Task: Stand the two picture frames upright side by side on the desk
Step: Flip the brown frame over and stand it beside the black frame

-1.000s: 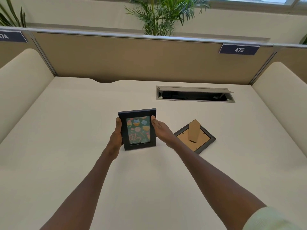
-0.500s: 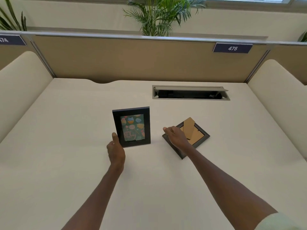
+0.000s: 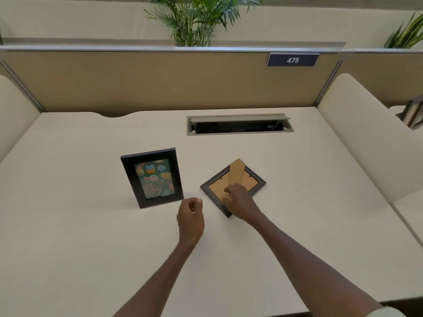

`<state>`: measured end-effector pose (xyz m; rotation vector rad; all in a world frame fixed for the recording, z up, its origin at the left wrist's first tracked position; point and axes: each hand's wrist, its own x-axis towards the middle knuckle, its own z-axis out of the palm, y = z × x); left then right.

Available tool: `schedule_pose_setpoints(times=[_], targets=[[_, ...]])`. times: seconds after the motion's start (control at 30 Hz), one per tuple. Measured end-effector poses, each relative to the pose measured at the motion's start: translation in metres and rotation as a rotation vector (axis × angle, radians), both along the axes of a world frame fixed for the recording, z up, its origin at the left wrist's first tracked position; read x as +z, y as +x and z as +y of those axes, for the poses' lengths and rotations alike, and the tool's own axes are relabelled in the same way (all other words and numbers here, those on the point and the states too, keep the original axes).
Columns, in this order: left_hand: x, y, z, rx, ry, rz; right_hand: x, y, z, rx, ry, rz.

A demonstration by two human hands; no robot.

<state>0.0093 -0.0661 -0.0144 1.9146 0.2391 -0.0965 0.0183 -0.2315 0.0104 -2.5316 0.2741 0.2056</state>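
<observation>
A black picture frame (image 3: 152, 177) with a cupcake picture stands upright on the cream desk (image 3: 91, 248), left of centre, with no hand on it. To its right a second dark frame (image 3: 257, 183) lies face down and turned like a diamond, its brown cardboard back and stand leg facing up. My right hand (image 3: 239, 202) covers this frame's near corner, fingers bent down onto the backing and the edge. My left hand (image 3: 191, 217) hovers between the two frames, just off the standing frame's lower right corner, fingers curled and holding nothing.
An open cable hatch (image 3: 239, 125) is set into the desk behind the frames. A tan partition (image 3: 160, 81) with a "475" sign (image 3: 292, 59) closes the back, and padded cream dividers (image 3: 357, 133) flank both sides. Plants stand behind the partition.
Both hands have let go of the cupcake frame, which stays standing. My right hand moved right onto the face-down frame, and my left hand drifted right and curled shut.
</observation>
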Motion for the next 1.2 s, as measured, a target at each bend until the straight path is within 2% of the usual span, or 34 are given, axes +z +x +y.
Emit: schedule_pose_setpoints(times=[0.17,0.43,0.83,0.97,1.07,1.2], targets=[[-0.004,0.012,-0.026,-0.186,0.142,-0.051,-0.010,-0.016,-0.004,0.092,-0.270,-0.062],[0.004,0.033,-0.043,-0.165,0.137,0.091,-0.020,-0.028,-0.001,0.196,-0.304,-0.124],[0.014,0.036,-0.052,0.133,-0.166,0.310,-0.013,-0.033,-0.008,0.245,-0.402,-0.196],[0.012,0.039,-0.053,0.231,-0.292,0.376,0.001,-0.034,-0.022,0.291,-0.348,-0.221],[0.016,0.040,-0.054,0.227,-0.453,0.370,0.015,-0.036,-0.034,0.321,-0.275,-0.232],[0.033,0.040,-0.053,0.236,-0.515,0.376,0.034,-0.036,-0.056,0.334,-0.113,-0.265]])
